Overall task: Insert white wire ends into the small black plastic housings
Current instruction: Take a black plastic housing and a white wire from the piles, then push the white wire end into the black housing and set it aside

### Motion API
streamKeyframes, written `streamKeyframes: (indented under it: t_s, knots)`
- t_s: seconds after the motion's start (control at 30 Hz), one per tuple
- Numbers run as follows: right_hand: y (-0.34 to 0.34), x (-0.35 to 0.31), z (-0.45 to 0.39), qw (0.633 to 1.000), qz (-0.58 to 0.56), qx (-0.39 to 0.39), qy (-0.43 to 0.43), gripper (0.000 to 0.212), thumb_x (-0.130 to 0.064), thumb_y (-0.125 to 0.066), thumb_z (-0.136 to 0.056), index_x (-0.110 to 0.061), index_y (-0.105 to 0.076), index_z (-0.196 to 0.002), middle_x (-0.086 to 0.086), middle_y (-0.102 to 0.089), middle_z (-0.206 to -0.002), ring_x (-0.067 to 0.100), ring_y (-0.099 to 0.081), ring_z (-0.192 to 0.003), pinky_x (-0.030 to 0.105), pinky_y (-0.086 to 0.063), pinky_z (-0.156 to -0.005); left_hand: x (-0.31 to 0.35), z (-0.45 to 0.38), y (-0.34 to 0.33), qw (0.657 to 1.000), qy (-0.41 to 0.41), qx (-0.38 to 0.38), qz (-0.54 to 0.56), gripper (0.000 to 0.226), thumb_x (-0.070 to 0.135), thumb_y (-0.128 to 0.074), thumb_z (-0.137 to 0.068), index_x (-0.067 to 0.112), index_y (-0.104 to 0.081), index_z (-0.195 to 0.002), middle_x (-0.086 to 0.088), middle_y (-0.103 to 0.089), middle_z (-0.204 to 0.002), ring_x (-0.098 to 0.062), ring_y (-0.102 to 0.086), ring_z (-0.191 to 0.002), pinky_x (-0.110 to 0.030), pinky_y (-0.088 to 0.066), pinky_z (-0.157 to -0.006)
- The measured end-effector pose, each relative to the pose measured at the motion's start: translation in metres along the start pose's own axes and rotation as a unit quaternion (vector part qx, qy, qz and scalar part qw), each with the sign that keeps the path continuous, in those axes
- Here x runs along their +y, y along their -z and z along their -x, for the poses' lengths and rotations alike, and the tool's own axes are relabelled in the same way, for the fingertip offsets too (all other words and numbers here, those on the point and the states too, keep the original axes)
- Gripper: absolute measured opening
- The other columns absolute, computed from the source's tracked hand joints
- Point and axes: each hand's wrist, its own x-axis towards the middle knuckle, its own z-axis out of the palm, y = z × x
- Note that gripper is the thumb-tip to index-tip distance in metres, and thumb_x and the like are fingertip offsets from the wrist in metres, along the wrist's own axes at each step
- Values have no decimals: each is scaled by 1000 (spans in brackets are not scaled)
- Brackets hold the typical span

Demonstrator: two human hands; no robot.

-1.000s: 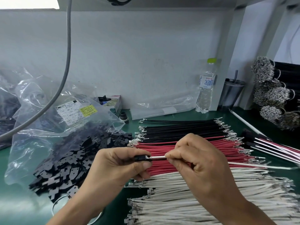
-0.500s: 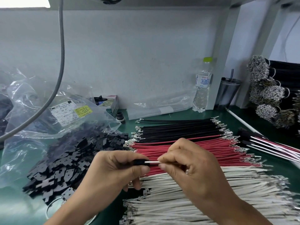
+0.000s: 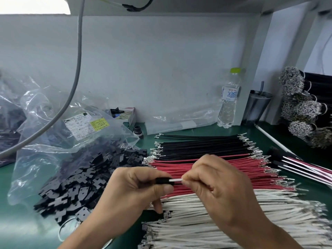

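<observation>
My left hand (image 3: 136, 191) pinches a small black housing (image 3: 163, 180) between thumb and fingers, above the wire piles. My right hand (image 3: 221, 187) pinches a white wire (image 3: 176, 180) close to its end, and that end enters the housing's right side. The rest of the wire is hidden behind my right hand. Below both hands lies a pile of white wires (image 3: 224, 229) with metal terminals. A heap of loose black housings (image 3: 79, 184) spills from a clear bag at the left.
Rows of red wires (image 3: 260, 169) and black wires (image 3: 201, 146) lie behind the hands on the green mat (image 3: 21, 227). A clear plastic bag (image 3: 53, 126) sits left, a water bottle (image 3: 228, 103) and dark cup (image 3: 256, 106) at the back, wire bundles (image 3: 303, 108) right.
The exposed stretch of white wire between my hands has grown shorter as my right hand closed in on the housing. Both hands stay in about the same spot.
</observation>
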Motion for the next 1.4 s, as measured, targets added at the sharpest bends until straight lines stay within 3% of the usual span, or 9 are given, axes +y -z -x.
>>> streamKeyframes:
  t_s: [0.23,0.37,0.53,0.8,0.93,1.03,1.1,1.2,1.4]
  knots:
    - [10,7,-1,993,61,-89,-40,27,-42,-48,-97,-27,-70,-104,-15,-60,-86,6,-58,-74,30,-52,-57,-5,-5,20,995,-6,95,34,26,31,-79,-81,28,-81,-108,-4,-80,-97,-14,-76,-83,-19,-58,-65]
    - [36,11,-16,988,154,20,0,20,-23,-61,-95,-12,-77,-101,-3,-62,-80,15,-57,-64,30,-46,-45,-22,-10,36,933,-76,118,-332,41,51,-48,-102,41,-59,-140,29,-55,-141,9,-48,-129,-22,-42,-103]
    - [99,58,-15,971,232,16,-62,29,-30,-52,-100,-15,-73,-113,-3,-59,-84,17,-53,-66,35,-48,-54,-40,-21,37,830,-65,71,-550,50,28,-50,-105,35,-43,-154,18,-39,-160,-12,-35,-146,-31,-36,-118]
    - [163,234,112,880,285,-141,-353,28,-3,-68,-89,-30,-66,-92,6,-63,-87,30,-60,-84,54,-49,-78,-32,-30,42,793,-61,102,-598,27,22,-96,-65,25,-84,-89,9,-77,-93,-21,-71,-89,-36,-60,-66]
    - [166,254,156,898,286,-173,-285,21,-25,-65,-87,-46,-67,-87,-8,-55,-67,23,-56,-61,48,-52,-60,-29,-27,39,803,-78,164,-567,21,25,-94,-66,23,-80,-82,11,-72,-84,-19,-69,-79,-29,-52,-57]
    - [161,239,135,906,302,-112,-274,43,-50,-50,-80,-21,-76,-97,-8,-51,-79,27,-57,-71,48,-53,-72,-28,-26,35,827,-92,195,-519,26,19,-95,-64,25,-77,-81,15,-71,-80,-16,-68,-68,-19,-42,-52]
    - [150,211,100,914,288,-94,-270,30,-53,-53,-88,-37,-70,-106,-13,-50,-93,19,-57,-84,41,-51,-81,-29,-26,33,843,-109,212,-483,29,15,-95,-65,25,-76,-85,17,-68,-77,-13,-64,-61,-22,-46,-53]
    - [108,147,28,942,221,-85,-236,15,-48,-65,-89,-48,-67,-103,-31,-54,-97,-9,-56,-87,13,-43,-68,-30,-27,31,861,-115,220,-443,38,8,-89,-71,22,-78,-104,20,-61,-84,-8,-57,-58,-21,-43,-55]
    - [-12,83,-71,952,31,-233,-198,20,-23,-67,-95,-34,-76,-108,-16,-68,-107,5,-62,-99,31,-50,-92,-30,-19,34,870,-130,224,-420,34,-7,-79,-77,23,-72,-92,18,-63,-94,-3,-58,-64,-19,-42,-52]
